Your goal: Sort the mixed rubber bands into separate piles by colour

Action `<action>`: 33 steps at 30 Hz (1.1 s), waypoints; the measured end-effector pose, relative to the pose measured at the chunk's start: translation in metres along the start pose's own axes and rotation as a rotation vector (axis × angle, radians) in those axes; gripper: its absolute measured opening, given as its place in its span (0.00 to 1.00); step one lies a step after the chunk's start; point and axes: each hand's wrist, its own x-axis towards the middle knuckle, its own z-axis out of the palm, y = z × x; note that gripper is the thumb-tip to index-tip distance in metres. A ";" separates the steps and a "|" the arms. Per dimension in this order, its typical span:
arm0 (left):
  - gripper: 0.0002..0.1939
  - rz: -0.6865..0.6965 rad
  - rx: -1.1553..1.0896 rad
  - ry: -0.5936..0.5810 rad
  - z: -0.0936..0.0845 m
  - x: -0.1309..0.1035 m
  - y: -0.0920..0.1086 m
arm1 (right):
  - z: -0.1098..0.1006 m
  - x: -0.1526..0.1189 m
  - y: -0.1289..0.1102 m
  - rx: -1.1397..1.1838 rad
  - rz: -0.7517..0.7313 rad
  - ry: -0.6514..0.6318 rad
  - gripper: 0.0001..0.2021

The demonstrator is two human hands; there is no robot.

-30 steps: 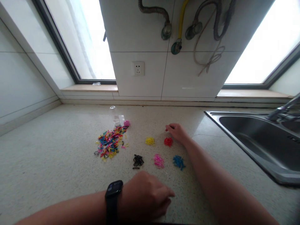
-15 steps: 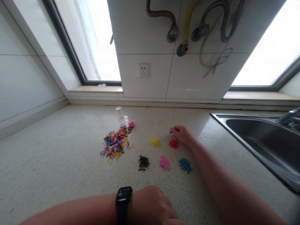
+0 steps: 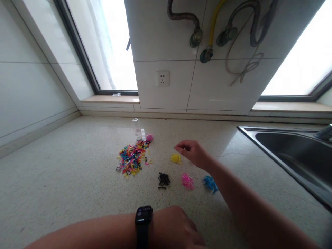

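Observation:
My right hand (image 3: 193,152) hovers just right of the small yellow pile of rubber bands (image 3: 176,158), thumb and forefinger pinched together; anything between the fingertips is too small to make out. It covers the spot of the red pile. Below it lie a pink pile (image 3: 187,181) and a blue pile (image 3: 210,184), the latter partly behind my right forearm. A black pile (image 3: 164,179) sits to their left. My left hand (image 3: 176,228), below a black watch (image 3: 143,215) worn on that wrist, is curled at the bottom edge, with no object showing in it.
A large heap of mixed-colour rubber bands (image 3: 131,157) lies on the speckled counter (image 3: 85,180), a few loose ones beside it. Behind it are a clear plastic container (image 3: 137,129) and a round pink piece (image 3: 149,137). A steel sink (image 3: 293,155) is at the right.
My right hand has moved left from above the red pile toward the yellow one, and now hides the red pile. The whole view has shifted slightly; my left hand stays curled.

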 end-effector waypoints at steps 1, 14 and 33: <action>0.14 -0.002 -0.001 0.007 -0.001 0.000 0.000 | 0.006 0.002 -0.009 -0.035 -0.033 -0.046 0.14; 0.12 -0.004 0.026 -0.005 -0.006 0.002 0.001 | 0.075 0.042 -0.051 -0.584 -0.145 -0.400 0.14; 0.10 -0.019 0.019 0.015 -0.007 0.003 0.002 | 0.026 -0.008 -0.028 0.248 0.121 -0.128 0.12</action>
